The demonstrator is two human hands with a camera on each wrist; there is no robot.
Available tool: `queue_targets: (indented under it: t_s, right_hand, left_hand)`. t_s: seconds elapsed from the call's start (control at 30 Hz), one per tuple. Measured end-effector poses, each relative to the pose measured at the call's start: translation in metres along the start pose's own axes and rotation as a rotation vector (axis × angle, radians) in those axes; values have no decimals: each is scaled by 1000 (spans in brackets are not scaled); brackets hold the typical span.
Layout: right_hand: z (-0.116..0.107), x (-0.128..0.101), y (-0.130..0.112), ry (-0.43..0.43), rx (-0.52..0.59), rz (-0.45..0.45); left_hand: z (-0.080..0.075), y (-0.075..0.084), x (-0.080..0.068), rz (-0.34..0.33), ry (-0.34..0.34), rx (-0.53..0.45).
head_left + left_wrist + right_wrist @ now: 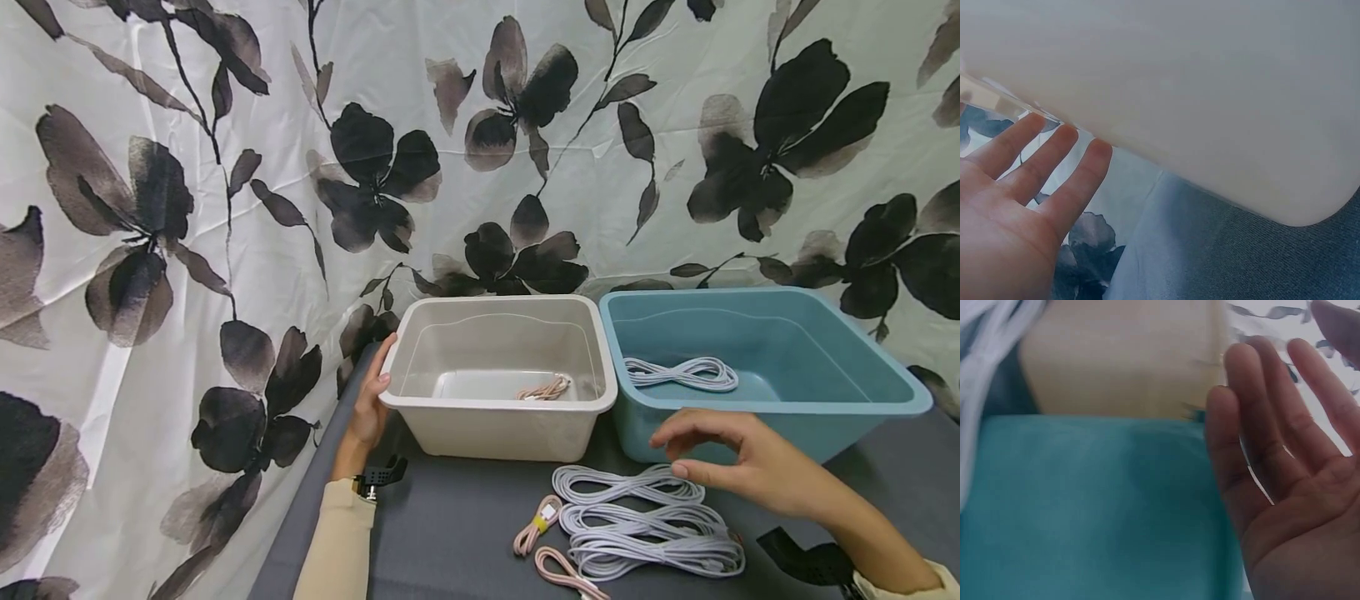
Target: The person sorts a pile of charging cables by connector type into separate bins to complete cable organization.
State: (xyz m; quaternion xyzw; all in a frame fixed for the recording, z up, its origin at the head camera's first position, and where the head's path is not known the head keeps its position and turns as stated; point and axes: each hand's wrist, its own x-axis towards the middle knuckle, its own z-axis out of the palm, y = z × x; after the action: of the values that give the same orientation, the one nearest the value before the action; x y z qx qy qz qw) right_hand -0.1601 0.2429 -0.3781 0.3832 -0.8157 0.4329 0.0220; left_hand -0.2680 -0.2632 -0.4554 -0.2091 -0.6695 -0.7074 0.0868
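No writing or brand can be read on anything. The left hand (369, 408) lies with straight fingers (1054, 159) against the left wall of the beige plastic tub (497, 375), holding nothing. The right hand (738, 462) hovers open and empty just right of that tub, over the coiled pale lilac cables (645, 529) on the grey desk (450, 533); their long axis runs left to right. Only the head view shows a pink coiled cable (545, 388) inside the tub and the blue plastic tub (765, 367) touching its right side.
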Motion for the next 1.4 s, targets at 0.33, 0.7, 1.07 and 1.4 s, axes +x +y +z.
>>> queue_targets:
  t_s: [0.33,0.7,1.07,1.4]
  right_hand:
    - [50,-30,32,-14,22,45]
    - [83,-50,44,63,-132,-34]
    - [96,-52,27,63,-191,-16]
    - [109,-55,19,120,-245,-61]
  left_hand:
    - [-3,1,-1,4,-7,-9]
    - [-4,2,-4,-6,-9,-15]
    - [-8,3,-7,-25,-19,-9]
    - [-9,5,-8,-19,-26,-12]
